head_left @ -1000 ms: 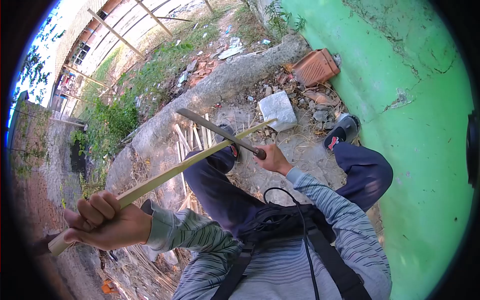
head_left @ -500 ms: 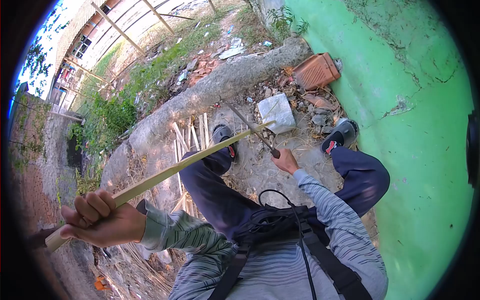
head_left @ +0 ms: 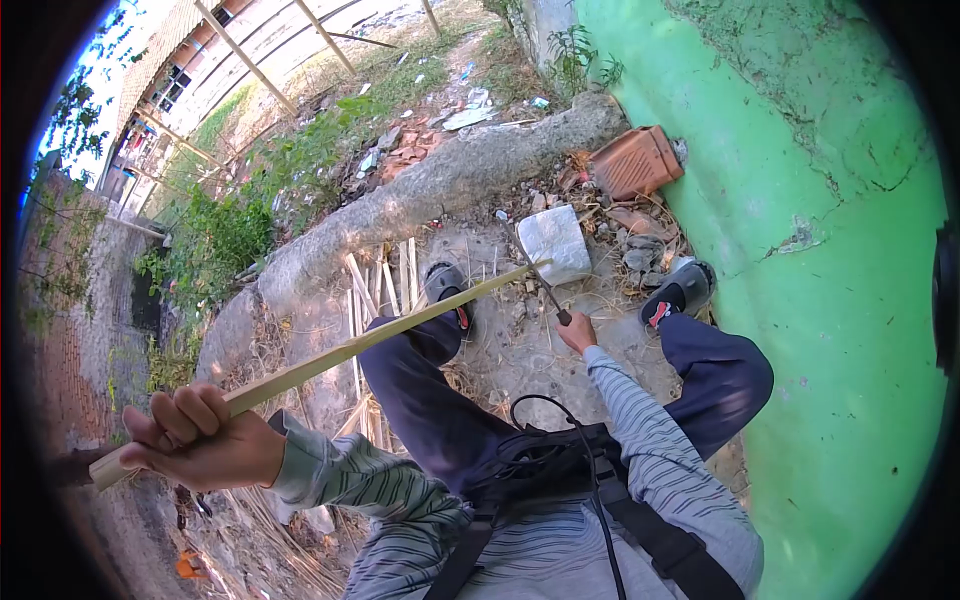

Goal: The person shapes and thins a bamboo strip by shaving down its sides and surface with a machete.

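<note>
My left hand [head_left: 212, 437] is wrapped round the near end of a long, pale bamboo strip [head_left: 365, 342]. The strip slants up and to the right across my left thigh. In my right hand [head_left: 577, 332] is a knife with a long, dark, narrow blade [head_left: 546, 288], its handle inside my fist. The blade meets or crosses the strip close to its far end; whether they touch I cannot tell. Just beyond that end lies a white block [head_left: 555, 243] on the ground between my feet.
Split bamboo strips [head_left: 385, 285] lie beside my left foot. A rough concrete ridge [head_left: 430, 190] runs across ahead. A ribbed terracotta block [head_left: 637, 162] and rubble [head_left: 640, 250] sit against the green wall [head_left: 830, 330] on my right. Black cables [head_left: 570, 400] hang at my waist.
My right hand has shifted slightly down and right, and the blade now points more steeply away from me. The strip's far end has dropped a little; my left hand keeps its hold.
</note>
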`<state>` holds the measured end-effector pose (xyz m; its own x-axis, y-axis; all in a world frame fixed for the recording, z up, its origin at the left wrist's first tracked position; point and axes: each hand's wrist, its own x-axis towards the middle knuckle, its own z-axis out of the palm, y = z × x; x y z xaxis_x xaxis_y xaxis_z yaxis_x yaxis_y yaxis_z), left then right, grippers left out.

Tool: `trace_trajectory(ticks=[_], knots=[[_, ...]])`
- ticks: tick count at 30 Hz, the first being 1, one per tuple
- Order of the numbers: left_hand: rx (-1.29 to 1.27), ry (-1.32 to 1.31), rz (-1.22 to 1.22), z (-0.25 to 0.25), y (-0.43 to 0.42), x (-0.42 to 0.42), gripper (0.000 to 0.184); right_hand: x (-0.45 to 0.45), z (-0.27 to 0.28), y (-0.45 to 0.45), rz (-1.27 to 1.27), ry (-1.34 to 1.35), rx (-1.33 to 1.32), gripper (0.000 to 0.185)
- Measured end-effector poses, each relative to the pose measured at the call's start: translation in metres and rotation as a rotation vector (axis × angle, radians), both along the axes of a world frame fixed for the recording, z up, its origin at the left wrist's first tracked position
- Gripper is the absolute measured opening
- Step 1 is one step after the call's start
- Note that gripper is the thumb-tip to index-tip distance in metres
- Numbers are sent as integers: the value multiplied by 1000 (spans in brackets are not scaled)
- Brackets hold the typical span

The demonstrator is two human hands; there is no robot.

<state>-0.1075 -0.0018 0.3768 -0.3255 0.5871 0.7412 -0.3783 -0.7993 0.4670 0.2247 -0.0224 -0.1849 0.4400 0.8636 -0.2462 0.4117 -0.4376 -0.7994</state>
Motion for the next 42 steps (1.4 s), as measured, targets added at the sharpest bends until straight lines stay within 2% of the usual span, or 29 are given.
trace_trajectory(ticks=[3,6,7,9,10,12,13,14,16,18,19,20,22,23,24,25,27,29,31,32,34,35,36,38,40,42], knots=[[-46,-12,106,-3,3,-3,46,5,1,-8,46,-26,-33,28],[-28,-12,63,-4,7,-7,47,4,16,-2,55,392,-188,20],[-35,-11,65,-4,6,-9,47,-1,21,-4,55,393,-194,20],[33,47,-123,-5,5,-11,45,-11,36,-5,34,1051,-213,20],[27,47,-123,-6,5,-12,45,-20,45,-5,31,1052,-218,20],[34,72,-117,-7,3,-13,45,-37,62,-4,86,882,-99,28],[30,74,-118,-7,1,-13,45,-38,62,0,170,672,-89,27],[32,74,-100,-7,0,-12,45,-40,70,3,168,674,-92,27],[27,78,-84,-8,-1,-13,45,-44,98,3,280,102,243,26],[91,74,-283,-8,2,-17,45,-39,112,4,308,34,234,26],[90,75,-280,-9,4,-18,45,-37,118,5,338,-36,229,26],[98,80,-305,-9,5,-19,45,-34,108,6,342,-36,229,26],[106,81,-327,-9,4,-20,45,-23,53,-2,215,-66,206,25],[25,72,-88,-10,4,-20,45,-13,19,-5,216,-71,215,25],[-56,59,151,-11,5,-21,45,-1,-19,-9,70,-73,67,25],[-53,59,153,-12,5,-25,45,5,-38,-13,-76,-70,-86,25],[52,55,-191,-13,10,-33,44,9,-26,-15,-31,-112,-40,25],[45,61,-176,-14,11,-33,44,11,-24,-22,15,-156,-11,25],[52,63,-157,-14,12,-32,44,14,-31,-15,-50,409,-258,25],[53,68,-168,-14,13,-33,44,11,-27,-15,-48,408,-257,25],[49,72,-178,-14,12,-33,44,-3,-13,-22,-56,691,-222,30],[57,63,-218,-13,11,-31,44,-9,-10,-24,-1,572,-235,29],[64,55,-258,-13,11,-31,44,-15,2,-25,-3,572,-238,29],[64,59,-257,-14,9,-32,45,-28,28,-30,121,139,43,26],[71,60,-256,-13,9,-31,45,-31,41,-28,135,94,32,27],[108,44,-369,-12,7,-28,46,-30,45,-25,185,45,159,28]])
